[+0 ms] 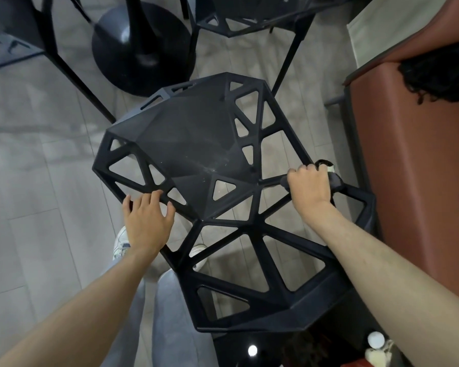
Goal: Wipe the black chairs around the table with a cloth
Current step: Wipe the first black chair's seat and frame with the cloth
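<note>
A black chair (196,144) with a faceted seat and triangular cut-outs stands below me, filling the middle of the view. My right hand (309,185) grips a dark grey cloth (334,180) wrapped around a bar on the chair's right side. My left hand (147,218) rests on the left edge of the chair frame with fingers spread and fairly straight. Pale dust streaks show on the seat near its centre.
A second black chair (249,19) stands at the top, a third (16,43) at the top left. The table's round black base (141,46) sits between them. A brown upholstered seat (414,154) runs along the right. A glossy black surface (263,350) lies below.
</note>
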A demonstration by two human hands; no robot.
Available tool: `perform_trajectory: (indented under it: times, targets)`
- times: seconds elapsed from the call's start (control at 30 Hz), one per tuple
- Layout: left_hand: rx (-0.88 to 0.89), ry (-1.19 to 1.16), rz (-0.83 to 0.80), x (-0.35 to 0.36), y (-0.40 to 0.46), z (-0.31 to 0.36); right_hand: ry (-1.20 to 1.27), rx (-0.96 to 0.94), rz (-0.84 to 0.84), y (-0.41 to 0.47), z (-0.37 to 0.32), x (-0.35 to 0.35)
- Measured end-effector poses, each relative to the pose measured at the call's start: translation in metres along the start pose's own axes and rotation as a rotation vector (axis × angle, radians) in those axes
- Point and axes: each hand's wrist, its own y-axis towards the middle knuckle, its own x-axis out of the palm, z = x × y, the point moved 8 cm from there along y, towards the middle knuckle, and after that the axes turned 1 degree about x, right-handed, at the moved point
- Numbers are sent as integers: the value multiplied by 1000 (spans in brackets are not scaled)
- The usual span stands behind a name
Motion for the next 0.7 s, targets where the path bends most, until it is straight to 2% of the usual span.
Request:
perform_trajectory:
  times: [0.17, 0.3, 0.47, 0.6, 0.7]
  targets:
    - [7, -1, 19, 1, 1, -2, 62, -26, 14, 27, -28, 5]
    - [10, 5, 15, 2, 0, -2, 127, -116, -2, 30, -68, 22]
    - [13, -5, 55, 2, 0, -3, 217, -188, -88, 41, -107, 48]
    - [17, -11, 57, 0, 0, -1, 186, -195, -154, 43, -107, 47]
    - [15, -14, 46, -1, 0, -1, 70, -144, -141, 40, -85, 35]
